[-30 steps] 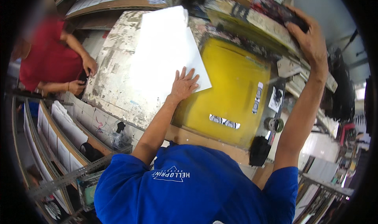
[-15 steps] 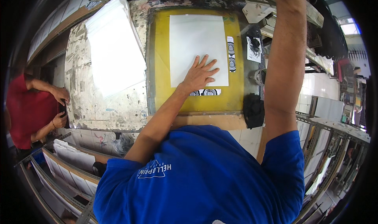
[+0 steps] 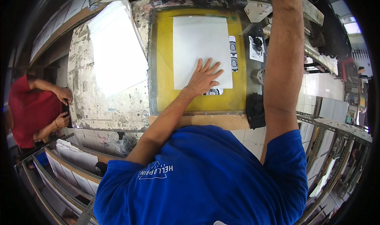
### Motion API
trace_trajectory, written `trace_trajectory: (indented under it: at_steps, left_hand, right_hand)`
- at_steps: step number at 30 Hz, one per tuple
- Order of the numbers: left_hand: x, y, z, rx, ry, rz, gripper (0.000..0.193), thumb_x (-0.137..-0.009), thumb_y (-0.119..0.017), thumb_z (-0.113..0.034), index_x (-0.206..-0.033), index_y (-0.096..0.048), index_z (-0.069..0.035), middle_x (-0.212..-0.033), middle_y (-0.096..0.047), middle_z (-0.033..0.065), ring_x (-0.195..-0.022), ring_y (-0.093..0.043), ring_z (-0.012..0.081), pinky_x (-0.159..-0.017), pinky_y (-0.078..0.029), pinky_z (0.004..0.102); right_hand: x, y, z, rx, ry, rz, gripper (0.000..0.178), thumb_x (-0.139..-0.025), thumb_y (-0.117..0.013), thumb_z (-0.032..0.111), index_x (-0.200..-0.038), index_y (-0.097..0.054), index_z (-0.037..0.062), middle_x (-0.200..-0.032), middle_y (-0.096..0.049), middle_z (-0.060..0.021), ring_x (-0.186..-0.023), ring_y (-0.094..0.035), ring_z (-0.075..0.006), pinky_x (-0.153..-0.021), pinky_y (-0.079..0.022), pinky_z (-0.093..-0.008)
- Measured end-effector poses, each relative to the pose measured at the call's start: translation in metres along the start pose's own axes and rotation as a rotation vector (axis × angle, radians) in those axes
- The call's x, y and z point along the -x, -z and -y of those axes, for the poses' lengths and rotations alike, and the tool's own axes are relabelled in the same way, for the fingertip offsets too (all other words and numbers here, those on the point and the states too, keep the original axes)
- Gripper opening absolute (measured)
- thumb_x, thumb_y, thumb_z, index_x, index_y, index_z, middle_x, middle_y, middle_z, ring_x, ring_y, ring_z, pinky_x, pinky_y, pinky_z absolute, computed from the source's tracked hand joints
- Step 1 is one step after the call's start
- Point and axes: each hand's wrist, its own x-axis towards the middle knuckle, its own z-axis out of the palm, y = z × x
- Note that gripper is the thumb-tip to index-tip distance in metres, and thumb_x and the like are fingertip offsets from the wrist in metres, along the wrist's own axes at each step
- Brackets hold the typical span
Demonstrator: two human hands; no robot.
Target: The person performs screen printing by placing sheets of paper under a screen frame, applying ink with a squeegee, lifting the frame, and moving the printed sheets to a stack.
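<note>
My left hand [image 3: 204,76] lies flat with fingers spread on the lower part of a white sheet of paper [image 3: 201,39]. This sheet rests on a yellow panel [image 3: 165,67] set in a dark-edged frame. Black-and-white printed strips stick out from under the paper, one strip [image 3: 234,55] along its right edge and another strip [image 3: 214,91] at its near edge. My right forearm [image 3: 284,59] reaches far up the right side. Its hand is cut off by the upper edge, so its fingers are hidden.
Left of the panel, a stack of white paper [image 3: 118,47] sits on a paint-stained table [image 3: 81,86]. A person in a red shirt [image 3: 33,106] stands at the far left, hands by the table edge. Black cloth [image 3: 255,110] and an ink-smeared card [image 3: 256,48] lie right of the panel.
The sheet under my left hand has slid slightly toward me and to the right, covering more of the near strip. My right arm is nearly unchanged.
</note>
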Motion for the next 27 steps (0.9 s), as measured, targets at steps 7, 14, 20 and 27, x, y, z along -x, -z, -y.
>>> trace_trajectory:
  at_steps: [7,14,20,27]
  left_hand:
    - [-0.004,0.001,-0.003,0.002,0.012,0.031,0.059,-0.102,-0.051,-0.048,-0.154,-0.047,-0.021,-0.167,-0.033,0.0074,-0.156,-0.020,0.0373,-0.125,-0.008,0.0653]
    - [-0.007,0.019,-0.004,0.047,0.004,-0.080,0.061,-0.102,-0.052,-0.048,-0.156,-0.045,-0.018,-0.164,-0.037,0.0080,-0.155,-0.023,0.0362,-0.125,-0.009,0.0623]
    - [0.019,0.133,-0.017,0.712,0.320,-0.907,0.077,-0.082,-0.079,-0.015,-0.150,-0.047,-0.002,-0.129,-0.067,0.0132,-0.122,-0.061,0.0276,-0.106,-0.043,0.0420]
    - [0.091,0.208,-0.033,1.142,0.604,-1.127,0.119,-0.066,-0.090,0.007,-0.162,-0.020,0.004,-0.129,-0.064,0.0134,-0.112,-0.065,0.0219,-0.096,-0.056,0.0328]
  right_hand:
    - [-0.009,-0.018,-0.021,0.126,-0.041,-0.104,0.046,-0.079,-0.068,0.031,-0.110,-0.078,-0.0008,-0.100,-0.078,-0.0211,-0.082,-0.073,-0.0311,-0.081,-0.058,-0.0379]
    - [0.006,-0.007,0.009,0.067,-0.047,-0.031,0.045,-0.078,-0.067,0.029,-0.110,-0.077,-0.0007,-0.092,-0.078,-0.0185,-0.077,-0.071,-0.0270,-0.075,-0.057,-0.0366]
    - [0.030,-0.014,0.023,0.013,-0.075,-0.111,0.049,-0.075,-0.066,0.028,-0.113,-0.076,-0.0016,-0.088,-0.077,-0.0181,-0.074,-0.070,-0.0248,-0.072,-0.057,-0.0364]
    - [0.150,-0.099,0.028,0.179,0.051,-0.135,0.057,-0.069,-0.082,0.022,-0.125,-0.074,0.0225,-0.075,-0.055,-0.0053,-0.069,-0.056,-0.0250,-0.063,-0.040,-0.0389]
